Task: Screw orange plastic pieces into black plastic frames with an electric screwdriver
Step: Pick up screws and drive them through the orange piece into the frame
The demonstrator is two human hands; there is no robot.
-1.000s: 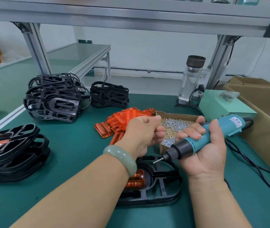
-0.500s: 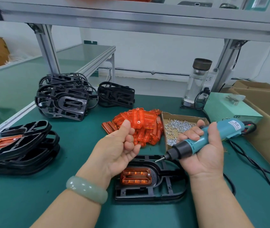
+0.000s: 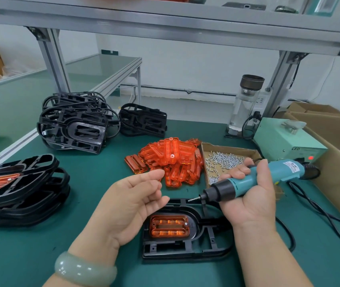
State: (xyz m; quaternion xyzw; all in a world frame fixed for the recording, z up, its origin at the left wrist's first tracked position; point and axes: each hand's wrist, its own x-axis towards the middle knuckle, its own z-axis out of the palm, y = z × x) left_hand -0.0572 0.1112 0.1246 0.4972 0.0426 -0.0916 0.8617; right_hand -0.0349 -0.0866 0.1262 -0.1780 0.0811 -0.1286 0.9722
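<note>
the tabletop (image 3: 86, 183) is a matt green mat. the near frame (image 3: 185, 245) and the stacked frames (image 3: 71, 125) are black plastic with a soft gloss. the orange pieces (image 3: 171, 154) are see-through, glossy plastic. the screws (image 3: 223, 160) are bright metal, lying in a dull brown cardboard tray (image 3: 229, 148). the screwdriver (image 3: 241, 183) has a matt teal plastic body, a black collar and a metal bit. the bracelet (image 3: 84, 270) is smooth, polished, milky green. the shelf rail (image 3: 165, 23) is brushed metal.
</note>
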